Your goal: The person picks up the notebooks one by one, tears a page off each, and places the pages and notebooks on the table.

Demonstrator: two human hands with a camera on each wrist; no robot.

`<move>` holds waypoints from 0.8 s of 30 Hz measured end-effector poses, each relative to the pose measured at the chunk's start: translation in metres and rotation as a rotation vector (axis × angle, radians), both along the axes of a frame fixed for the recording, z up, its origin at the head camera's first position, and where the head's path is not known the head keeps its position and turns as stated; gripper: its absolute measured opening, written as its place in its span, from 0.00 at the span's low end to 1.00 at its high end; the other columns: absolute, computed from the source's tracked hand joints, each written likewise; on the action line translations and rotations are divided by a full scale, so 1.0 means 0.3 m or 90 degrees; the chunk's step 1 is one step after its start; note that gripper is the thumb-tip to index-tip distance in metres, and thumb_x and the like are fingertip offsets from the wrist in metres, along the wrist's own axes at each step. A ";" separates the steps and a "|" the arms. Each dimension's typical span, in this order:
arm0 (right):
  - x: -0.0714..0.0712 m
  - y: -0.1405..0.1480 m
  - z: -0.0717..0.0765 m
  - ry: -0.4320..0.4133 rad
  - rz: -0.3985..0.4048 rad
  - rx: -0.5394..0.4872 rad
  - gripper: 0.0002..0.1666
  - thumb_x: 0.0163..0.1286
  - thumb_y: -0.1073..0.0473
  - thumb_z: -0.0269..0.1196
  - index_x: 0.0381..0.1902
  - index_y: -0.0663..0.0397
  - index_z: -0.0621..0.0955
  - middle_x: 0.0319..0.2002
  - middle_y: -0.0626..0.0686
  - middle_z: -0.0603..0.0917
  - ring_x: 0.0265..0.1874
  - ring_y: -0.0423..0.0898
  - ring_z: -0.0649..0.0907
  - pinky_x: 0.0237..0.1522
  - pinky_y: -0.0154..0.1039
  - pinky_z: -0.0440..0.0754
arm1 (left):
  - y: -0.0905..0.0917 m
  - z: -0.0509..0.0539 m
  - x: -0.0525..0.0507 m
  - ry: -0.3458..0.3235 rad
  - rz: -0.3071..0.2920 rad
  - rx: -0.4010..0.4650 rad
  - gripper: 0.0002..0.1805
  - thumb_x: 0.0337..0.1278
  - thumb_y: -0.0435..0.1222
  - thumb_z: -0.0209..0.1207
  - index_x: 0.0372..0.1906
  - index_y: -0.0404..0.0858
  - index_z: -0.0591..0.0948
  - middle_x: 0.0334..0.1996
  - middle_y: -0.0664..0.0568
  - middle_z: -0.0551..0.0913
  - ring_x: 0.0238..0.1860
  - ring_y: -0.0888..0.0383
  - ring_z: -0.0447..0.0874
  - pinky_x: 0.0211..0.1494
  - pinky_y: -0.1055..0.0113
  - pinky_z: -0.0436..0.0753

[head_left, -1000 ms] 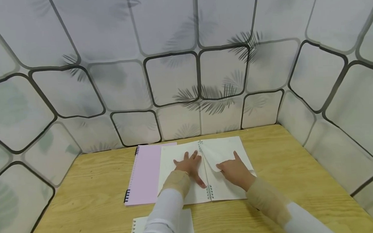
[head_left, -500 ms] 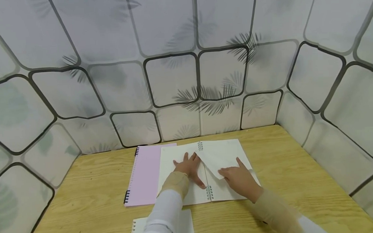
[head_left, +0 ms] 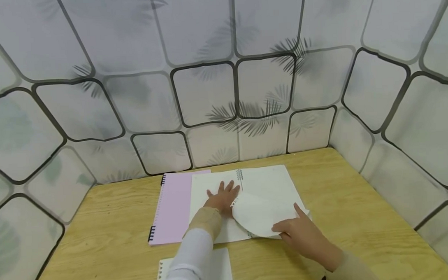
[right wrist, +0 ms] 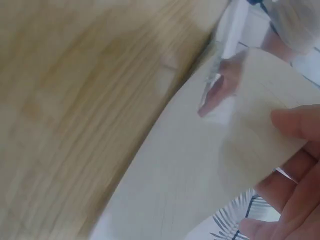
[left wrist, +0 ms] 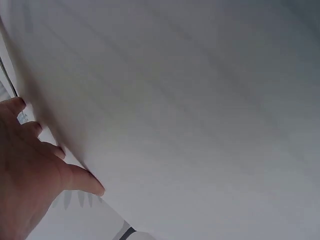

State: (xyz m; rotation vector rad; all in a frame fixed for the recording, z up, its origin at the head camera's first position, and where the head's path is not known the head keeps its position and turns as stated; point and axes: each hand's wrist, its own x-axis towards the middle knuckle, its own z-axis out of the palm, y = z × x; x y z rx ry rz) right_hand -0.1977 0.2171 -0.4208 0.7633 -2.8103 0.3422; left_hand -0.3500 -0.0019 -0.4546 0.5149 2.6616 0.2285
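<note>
An open spiral notebook (head_left: 267,177) lies on the wooden table with blank white pages up. My left hand (head_left: 220,200) rests with spread, straight fingers on its left page, beside the wire coil (head_left: 240,174). Between thumb and fingers my right hand (head_left: 303,234) pinches a white paper sheet (head_left: 260,215), its index finger pointing out. Ragged holes show along the sheet's upper left edge, which stands away from the coil near the left hand. The curled sheet covers the lower coil. In the right wrist view, the thumb (right wrist: 297,122) presses on the sheet.
A lilac spiral notebook (head_left: 174,211) with black rings lies partly under the open one's left side. Nearer the front, another white sheet (head_left: 221,268) with punched holes lies partly beneath the left forearm. A patterned wall covering (head_left: 209,144) stands behind the wooden table (head_left: 112,226).
My right hand has pulled the sheet toward the front and right. The sheet's edge has come away from the coil at the top. My left hand has stayed on the left page.
</note>
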 end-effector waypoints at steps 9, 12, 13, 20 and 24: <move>0.109 0.030 0.042 -0.048 0.009 -0.053 0.04 0.52 0.61 0.68 0.26 0.45 0.86 0.27 0.39 0.87 0.29 0.36 0.85 0.41 0.42 0.83 | 0.008 -0.014 0.013 0.002 -0.012 -0.019 0.57 0.33 0.57 0.69 0.72 0.57 0.51 0.75 0.54 0.40 0.75 0.44 0.31 0.62 0.25 0.37; 0.141 0.043 0.051 -0.118 0.027 -0.106 0.04 0.54 0.62 0.66 0.28 0.47 0.85 0.29 0.41 0.87 0.30 0.34 0.84 0.30 0.30 0.81 | 0.012 -0.015 0.020 -0.016 -0.003 -0.017 0.58 0.33 0.57 0.69 0.72 0.57 0.49 0.75 0.54 0.38 0.75 0.45 0.29 0.61 0.24 0.36; 0.150 0.049 0.053 -0.138 0.043 -0.129 0.04 0.54 0.63 0.66 0.28 0.48 0.85 0.29 0.42 0.87 0.29 0.33 0.83 0.30 0.29 0.81 | 0.013 -0.015 0.023 -0.021 -0.001 -0.015 0.58 0.33 0.57 0.69 0.72 0.56 0.49 0.75 0.53 0.38 0.75 0.44 0.29 0.61 0.24 0.36; 0.213 0.086 0.037 -0.236 0.218 -0.240 0.06 0.56 0.68 0.63 0.28 0.52 0.84 0.27 0.42 0.85 0.28 0.25 0.77 0.25 0.20 0.75 | 0.006 -0.002 0.037 -0.039 0.002 -0.016 0.62 0.28 0.62 0.69 0.72 0.56 0.48 0.75 0.52 0.36 0.74 0.44 0.27 0.62 0.25 0.37; 0.245 0.086 0.029 -0.285 0.248 -0.252 0.05 0.56 0.65 0.62 0.26 0.49 0.83 0.24 0.39 0.83 0.26 0.23 0.75 0.24 0.18 0.72 | 0.004 0.015 0.038 -0.039 0.003 -0.024 0.62 0.27 0.63 0.68 0.73 0.56 0.48 0.75 0.52 0.35 0.74 0.44 0.28 0.62 0.25 0.38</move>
